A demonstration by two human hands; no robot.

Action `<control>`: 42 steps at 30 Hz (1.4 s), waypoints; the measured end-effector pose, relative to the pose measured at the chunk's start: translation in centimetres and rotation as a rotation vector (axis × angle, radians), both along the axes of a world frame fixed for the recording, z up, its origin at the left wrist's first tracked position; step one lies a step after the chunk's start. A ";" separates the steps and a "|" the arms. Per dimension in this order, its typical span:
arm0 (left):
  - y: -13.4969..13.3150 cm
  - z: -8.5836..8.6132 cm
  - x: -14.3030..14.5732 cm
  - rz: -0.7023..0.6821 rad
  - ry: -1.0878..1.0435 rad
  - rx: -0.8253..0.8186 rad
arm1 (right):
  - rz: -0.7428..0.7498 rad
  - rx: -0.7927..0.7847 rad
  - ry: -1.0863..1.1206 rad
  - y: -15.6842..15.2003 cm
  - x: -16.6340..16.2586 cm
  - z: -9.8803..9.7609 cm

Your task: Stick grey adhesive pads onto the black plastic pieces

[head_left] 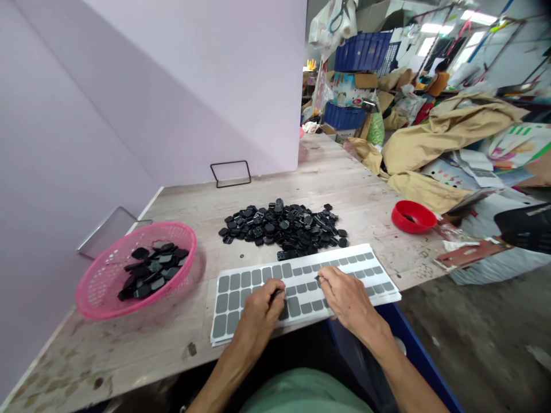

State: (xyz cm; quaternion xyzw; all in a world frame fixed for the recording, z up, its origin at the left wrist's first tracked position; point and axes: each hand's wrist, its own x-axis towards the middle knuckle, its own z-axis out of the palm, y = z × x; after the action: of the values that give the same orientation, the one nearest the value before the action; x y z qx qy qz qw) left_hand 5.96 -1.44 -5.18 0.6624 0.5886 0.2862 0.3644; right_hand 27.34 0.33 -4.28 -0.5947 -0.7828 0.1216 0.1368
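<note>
1. Left hand (pixel 260 305): thumb and forefinger pinch a black piece (pixel 275 293) above the sheet. The piece's long axis cannot be told; the fingers cover most of it.
2. Right hand (pixel 345 295): fingertips are pressed together on a small dark bit (pixel 317 278); its kind cannot be told.
3. Key relation: the piece lies to the left of the right hand's fingertips and slightly nearer the body. The two pinches stand apart.
4. Sheet (pixel 301 279): beneath both hands, long axis running left to right, bearing rows of grey pads (pixel 294 306).
5. Pile (pixel 279 226): ahead of the left hand, ahead and left of the right.
6. Basket (pixel 101 279): left of the left hand, holding similar pieces.
7. Bowl (pixel 414 222): ahead and right of the right hand, on the table (pixel 365 195).
</note>
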 end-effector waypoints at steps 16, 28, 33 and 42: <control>1.5 -2.0 1.3 -0.354 0.346 0.251 | 0.122 0.027 -0.222 4.9 -5.2 -0.9; 1.3 -0.6 1.4 -0.377 0.375 0.227 | 0.171 -0.070 -0.073 6.2 -5.1 -0.4; 1.0 -0.5 1.7 -0.373 0.411 0.242 | 0.219 -0.095 0.173 6.0 -4.5 0.4; 2.1 5.4 -8.8 0.332 0.720 0.423 | 0.057 -0.221 0.541 2.0 -0.4 -0.1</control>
State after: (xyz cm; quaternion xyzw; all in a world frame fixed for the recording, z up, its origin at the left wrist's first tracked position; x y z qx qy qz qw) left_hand -2.87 0.64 0.25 0.6762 0.7049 0.2061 -0.0579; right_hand 26.90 2.36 -4.37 -0.5300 -0.7163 0.3640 0.2713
